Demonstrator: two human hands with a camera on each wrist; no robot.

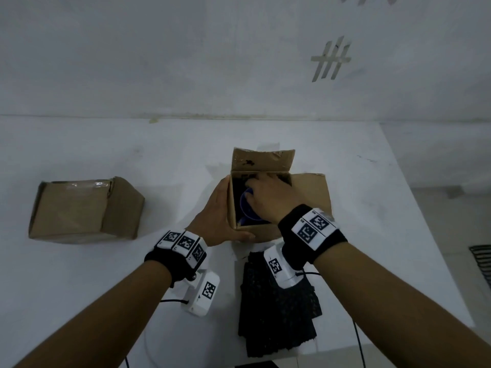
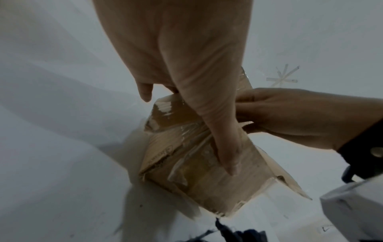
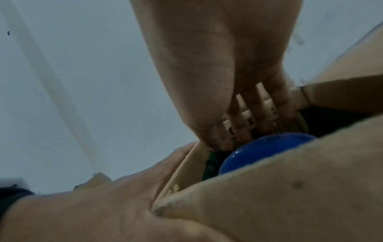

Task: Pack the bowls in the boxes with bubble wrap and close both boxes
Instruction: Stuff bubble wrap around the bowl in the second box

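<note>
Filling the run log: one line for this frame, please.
stage: bowl going into box | left hand: steadies open box from outside | right hand: inside box on blue bowl | second box: closed, far left | dark wrap: on table

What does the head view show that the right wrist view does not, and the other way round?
Only the head view shows the second box lying apart on the left of the table, the dark bubble wrap near the table's front edge, and the open box's raised flaps. Only the right wrist view shows the right hand's fingers reaching down along the inner wall beside the bowl. Both show the open box, the blue bowl inside it, the right hand reaching in, and the left hand steadying the box from outside.
</note>
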